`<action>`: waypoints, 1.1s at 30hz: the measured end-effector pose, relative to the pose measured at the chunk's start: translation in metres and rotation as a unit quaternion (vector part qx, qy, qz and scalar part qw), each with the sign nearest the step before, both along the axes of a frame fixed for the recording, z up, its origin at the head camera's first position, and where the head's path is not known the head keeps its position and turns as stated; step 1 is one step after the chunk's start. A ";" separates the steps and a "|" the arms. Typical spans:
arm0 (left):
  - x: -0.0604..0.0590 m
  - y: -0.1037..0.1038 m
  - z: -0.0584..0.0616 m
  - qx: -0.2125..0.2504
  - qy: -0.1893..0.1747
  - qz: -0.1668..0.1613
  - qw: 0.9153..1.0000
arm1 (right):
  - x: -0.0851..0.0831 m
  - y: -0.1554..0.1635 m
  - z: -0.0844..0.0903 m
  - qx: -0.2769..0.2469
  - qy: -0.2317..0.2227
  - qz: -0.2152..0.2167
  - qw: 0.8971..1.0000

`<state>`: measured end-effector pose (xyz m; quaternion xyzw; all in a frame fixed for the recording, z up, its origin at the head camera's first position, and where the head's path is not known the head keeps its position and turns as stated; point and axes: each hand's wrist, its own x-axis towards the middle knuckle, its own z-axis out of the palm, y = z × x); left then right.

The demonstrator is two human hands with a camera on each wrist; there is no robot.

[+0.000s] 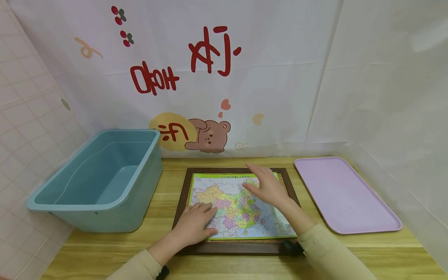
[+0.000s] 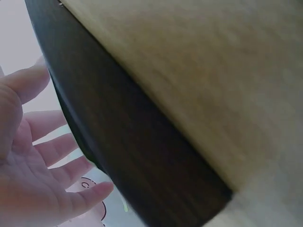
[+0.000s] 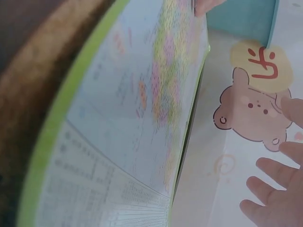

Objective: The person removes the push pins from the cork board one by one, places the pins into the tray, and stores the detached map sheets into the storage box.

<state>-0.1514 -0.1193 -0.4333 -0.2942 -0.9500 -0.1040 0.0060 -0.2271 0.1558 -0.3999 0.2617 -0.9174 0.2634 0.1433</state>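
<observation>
A colourful map puzzle (image 1: 234, 206) with a green border lies in a dark wooden frame (image 1: 179, 206) on the wooden table. My left hand (image 1: 196, 225) rests flat on the map's lower left part, fingers spread. My right hand (image 1: 266, 186) lies open over the map's upper right area, fingers straight. In the left wrist view the straight fingers (image 2: 52, 151) show beside the dark frame (image 2: 137, 156). The right wrist view shows the map (image 3: 137, 109) close up and my fingertips (image 3: 272, 189) at the lower right.
A blue plastic tub (image 1: 101, 179) stands left of the frame. A flat lilac tray (image 1: 344, 194) lies to the right. A white printed cloth with a bear picture (image 1: 208, 136) hangs behind the table (image 1: 245, 264).
</observation>
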 end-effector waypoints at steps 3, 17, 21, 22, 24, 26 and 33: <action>-0.001 0.001 0.000 -0.006 0.002 -0.003 1.000 | -0.005 0.000 0.001 0.002 -0.013 -0.008 1.000; -0.001 0.003 0.003 -0.016 -0.009 -0.001 1.000 | -0.030 -0.007 0.002 0.010 -0.027 -0.027 0.999; -0.001 0.003 0.002 -0.017 -0.008 -0.002 1.000 | -0.037 -0.009 0.001 0.006 -0.033 -0.033 0.999; -0.002 0.003 0.002 -0.017 -0.007 -0.002 1.000 | -0.039 -0.009 0.000 0.004 -0.035 -0.034 0.999; -0.002 0.003 0.001 -0.020 -0.006 -0.002 1.000 | -0.042 -0.010 0.000 -0.001 -0.044 -0.040 0.998; -0.003 0.003 0.000 -0.023 -0.003 -0.003 1.000 | -0.045 -0.011 -0.002 -0.007 -0.055 -0.044 0.998; -0.004 0.003 0.000 -0.023 -0.003 -0.003 1.000 | -0.054 -0.015 -0.005 -0.017 -0.092 -0.067 0.993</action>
